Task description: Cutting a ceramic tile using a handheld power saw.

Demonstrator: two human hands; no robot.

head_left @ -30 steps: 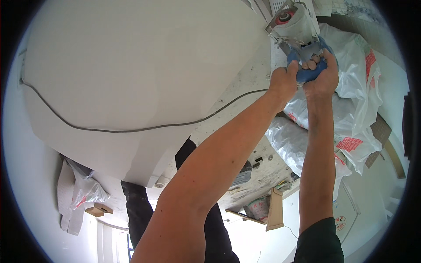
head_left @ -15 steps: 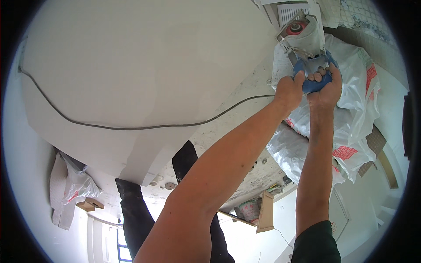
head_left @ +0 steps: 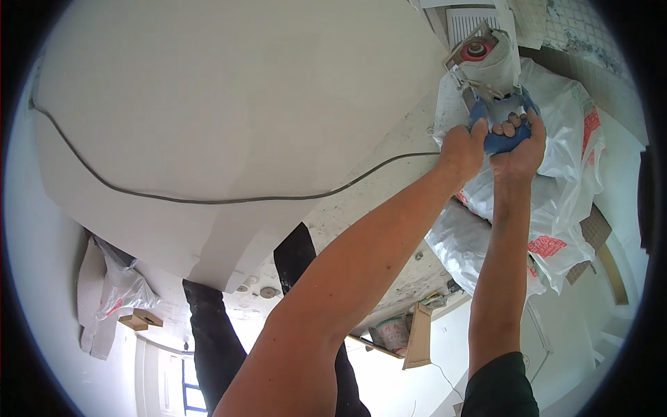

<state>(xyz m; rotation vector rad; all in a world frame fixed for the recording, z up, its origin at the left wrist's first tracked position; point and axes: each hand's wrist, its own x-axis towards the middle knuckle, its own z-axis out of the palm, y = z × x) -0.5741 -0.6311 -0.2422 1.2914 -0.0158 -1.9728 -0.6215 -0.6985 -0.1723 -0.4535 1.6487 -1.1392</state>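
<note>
Both my hands are on a handheld electric cutting saw [head_left: 501, 142] at the upper right. It has a blue body, a pale dusty guard and a red round hub. My left hand [head_left: 460, 154] is closed against the left side of the blue body. My right hand [head_left: 517, 158] wraps the blue handle from below, its fingers curled over it. Left of the saw spreads a large pale beige slab or board [head_left: 208, 83]. A dark cable [head_left: 264, 199] curves across it from beside my left hand to the far left. The blade's edge cannot be made out.
White plastic sacks with red print [head_left: 556, 215] are piled right of my right forearm. A white slotted panel [head_left: 472, 26] lies beyond the saw. Below are my dark-trousered legs [head_left: 208, 316], an open cardboard box [head_left: 417, 337] and a wrapped bundle [head_left: 125, 288] at the left.
The view has shifted slightly, so the saw, both hands and the slotted panel sit a little further right and lower. My grip is the same.
</note>
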